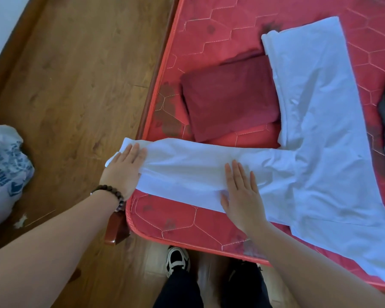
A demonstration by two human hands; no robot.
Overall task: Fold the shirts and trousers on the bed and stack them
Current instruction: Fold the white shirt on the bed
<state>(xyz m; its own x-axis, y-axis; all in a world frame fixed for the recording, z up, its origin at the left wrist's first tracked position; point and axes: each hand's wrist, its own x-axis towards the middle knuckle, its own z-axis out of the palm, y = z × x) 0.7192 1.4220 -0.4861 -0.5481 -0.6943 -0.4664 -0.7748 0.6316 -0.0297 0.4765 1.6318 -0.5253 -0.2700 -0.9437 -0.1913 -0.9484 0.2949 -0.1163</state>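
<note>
Red mattress [209,221]: white shirt's [316,134] sleeve [187,172] points floorward; both hands flat.

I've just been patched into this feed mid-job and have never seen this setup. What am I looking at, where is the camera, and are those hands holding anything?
There is no machine here: a person works with two bare hands, and the one picture comes from a camera on their head, looking down. They stand at the corner of a red quilted mattress. A white long-sleeved shirt lies spread on it, one sleeve stretched past the mattress edge. The left hand, with a dark bead bracelet on its wrist, lies flat near the sleeve's cuff; the right hand lies flat further along the sleeve. Neither grips anything. Beside the shirt sits a folded dark red garment. A white plastic bag lies on the wooden floor.
</note>
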